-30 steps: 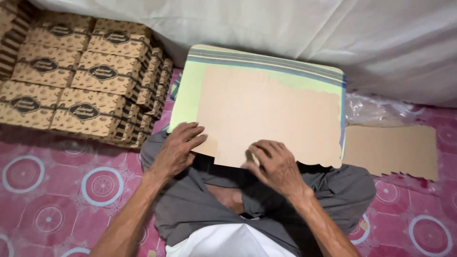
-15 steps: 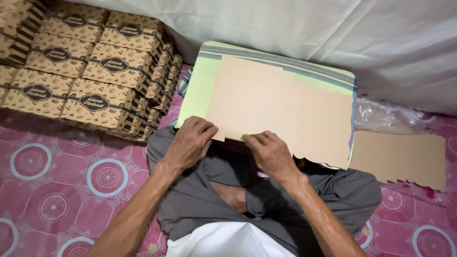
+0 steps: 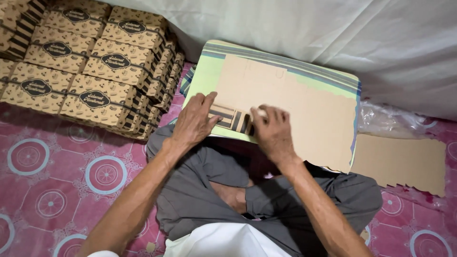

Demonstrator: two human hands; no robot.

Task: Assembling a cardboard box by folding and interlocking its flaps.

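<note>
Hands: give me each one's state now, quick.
Left hand: open, palm flat on the folded flap of the cardboard sheet.
Right hand: fingers curled, pressing the same flap.

A pink patterned floor mat [image 3: 57, 190] carried stacked boxes [image 3: 90, 71]; right of them lay a cushion [image 3: 204, 76] and flat cardboard [image 3: 404, 162].
</note>
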